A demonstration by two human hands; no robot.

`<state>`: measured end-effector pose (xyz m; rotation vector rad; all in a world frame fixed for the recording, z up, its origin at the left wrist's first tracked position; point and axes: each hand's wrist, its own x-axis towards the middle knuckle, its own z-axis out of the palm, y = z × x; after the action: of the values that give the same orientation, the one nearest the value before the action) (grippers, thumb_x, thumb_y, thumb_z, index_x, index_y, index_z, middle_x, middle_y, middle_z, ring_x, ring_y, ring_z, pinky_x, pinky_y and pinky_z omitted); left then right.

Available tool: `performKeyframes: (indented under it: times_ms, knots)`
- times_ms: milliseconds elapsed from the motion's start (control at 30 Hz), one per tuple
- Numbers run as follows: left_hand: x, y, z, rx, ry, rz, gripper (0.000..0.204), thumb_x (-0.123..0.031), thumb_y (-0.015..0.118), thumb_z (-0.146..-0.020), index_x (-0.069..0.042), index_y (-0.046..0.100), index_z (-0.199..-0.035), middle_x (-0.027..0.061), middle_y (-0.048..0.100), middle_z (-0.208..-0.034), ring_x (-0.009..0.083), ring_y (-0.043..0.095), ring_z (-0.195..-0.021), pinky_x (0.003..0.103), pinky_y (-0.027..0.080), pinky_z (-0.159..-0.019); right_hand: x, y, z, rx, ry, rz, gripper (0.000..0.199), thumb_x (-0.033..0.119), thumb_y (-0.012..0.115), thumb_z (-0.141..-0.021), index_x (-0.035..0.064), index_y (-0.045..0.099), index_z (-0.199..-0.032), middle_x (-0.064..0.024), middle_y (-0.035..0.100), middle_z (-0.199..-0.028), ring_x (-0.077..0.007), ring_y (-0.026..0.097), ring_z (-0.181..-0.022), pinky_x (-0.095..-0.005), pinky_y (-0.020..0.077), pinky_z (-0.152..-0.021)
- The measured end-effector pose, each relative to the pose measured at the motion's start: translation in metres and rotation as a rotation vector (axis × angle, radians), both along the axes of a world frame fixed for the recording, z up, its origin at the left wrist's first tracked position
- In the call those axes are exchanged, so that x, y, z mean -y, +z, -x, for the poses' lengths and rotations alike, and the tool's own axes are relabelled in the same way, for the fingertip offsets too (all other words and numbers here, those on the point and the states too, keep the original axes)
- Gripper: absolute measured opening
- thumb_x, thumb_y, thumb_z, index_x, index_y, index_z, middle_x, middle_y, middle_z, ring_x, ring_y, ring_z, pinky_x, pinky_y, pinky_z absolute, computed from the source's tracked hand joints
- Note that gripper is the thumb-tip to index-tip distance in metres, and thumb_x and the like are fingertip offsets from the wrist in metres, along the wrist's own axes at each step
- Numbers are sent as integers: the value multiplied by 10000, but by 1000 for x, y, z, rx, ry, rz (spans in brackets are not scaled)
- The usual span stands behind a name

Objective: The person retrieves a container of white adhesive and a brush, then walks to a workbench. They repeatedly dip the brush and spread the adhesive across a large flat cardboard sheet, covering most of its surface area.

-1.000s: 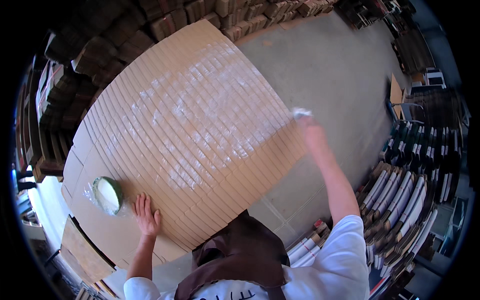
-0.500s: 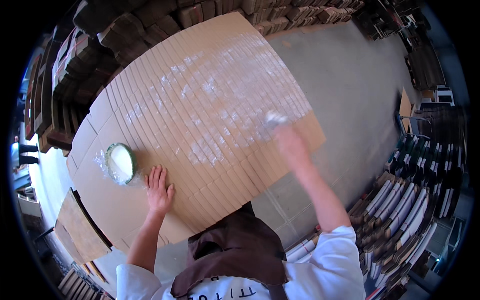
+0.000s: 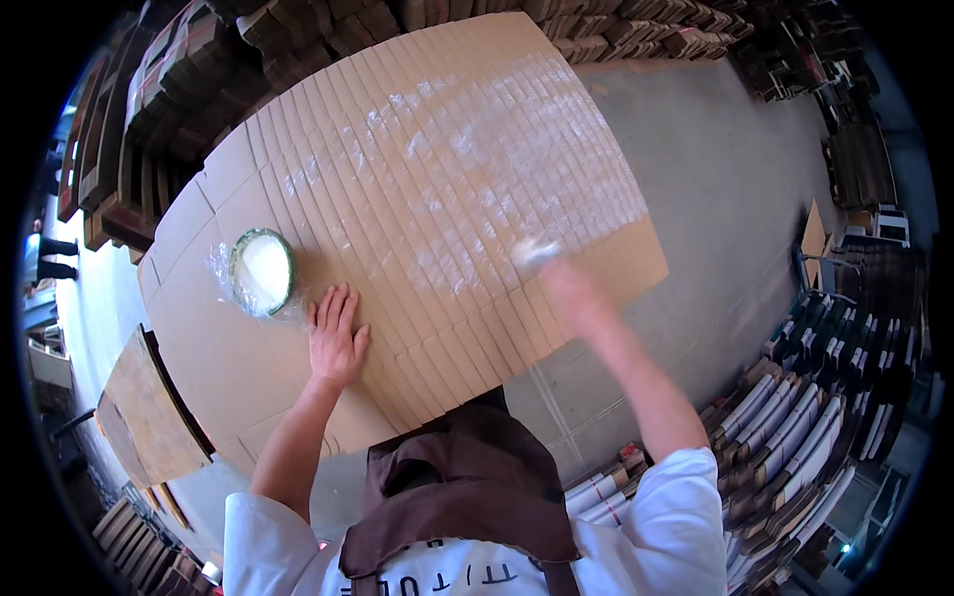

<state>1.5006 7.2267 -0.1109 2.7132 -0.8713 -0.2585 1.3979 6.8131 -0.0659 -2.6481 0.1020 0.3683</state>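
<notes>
A wide layer of brown cardboard strips (image 3: pixel 388 328), laid overlapping side by side, spreads out before me. White paste (image 3: pixel 537 149) is smeared in streaks over its middle and right part. My right hand (image 3: pixel 579 296), smeared by motion, grips what looks like a brush (image 3: pixel 537 251) with a whitish end, at the near border of the paste. On the plain cardboard at the left, my left hand (image 3: pixel 338 336) lies flat with its fingers stretched out. Just beyond its fingertips stands a green-rimmed bowl (image 3: pixel 264 270) of white paste, with clear plastic film around it.
Stacks of folded cardboard (image 3: pixel 328 40) stand along the far side. Bundled stacks of sheets (image 3: pixel 785 407) occupy the right. A wooden board (image 3: pixel 149 402) lies at the left. Grey concrete floor (image 3: pixel 715 169) shows beyond the cardboard. Another person (image 3: pixel 48 256) stands far left.
The right hand and brush have moved left and slightly nearer across the strips. The left hand stays flat beside the bowl. The whole view has shifted a little.
</notes>
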Motion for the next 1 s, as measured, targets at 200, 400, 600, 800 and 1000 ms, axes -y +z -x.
performKeyframes:
  times_ms: [200, 400, 600, 800, 1000]
  knots:
    - [1, 0, -2, 2, 17, 20, 596, -306, 567, -884, -100, 429, -1427, 100, 382, -1510, 304, 292, -1425, 539, 170, -1161, -2, 11, 2, 203, 105, 40, 261, 227, 488, -952, 33, 629, -1055, -183, 644, -1077, -352, 604, -1008, -452, 478, -864]
    - [-2, 0, -3, 0, 11, 3, 598, -287, 564, -883, -79, 421, -1425, 118, 374, -1513, 321, 296, -1421, 529, 170, -1159, 13, 38, -10, 66, -162, 57, 153, 95, 470, -925, 41, 613, -926, -176, 622, -930, -351, 615, -919, -474, 503, -760]
    - [-4, -1, 0, 0, 25, 20, 594, -315, 570, -891, -97, 428, -1425, 99, 386, -1505, 305, 301, -1419, 553, 170, -1163, 9, 39, -23, -166, -234, 194, 129, 95, 505, -897, 40, 615, -934, -152, 623, -989, -315, 610, -994, -427, 517, -836]
    - [-1, -1, -4, 22, 23, 6, 593, -314, 569, -892, -103, 427, -1428, 90, 384, -1508, 291, 298, -1424, 546, 174, -1165, -66, 8, -13, 217, 71, -20, 160, 59, 513, -870, 21, 626, -975, -148, 638, -1017, -329, 643, -894, -437, 537, -764]
    - [-1, -2, -8, 15, 29, 20, 589, -314, 568, -894, -104, 428, -1426, 87, 380, -1511, 286, 291, -1430, 541, 178, -1164, -34, 15, -57, 309, -35, 96, 195, 39, 510, -865, 29, 619, -1026, -162, 628, -1032, -318, 630, -971, -433, 529, -812]
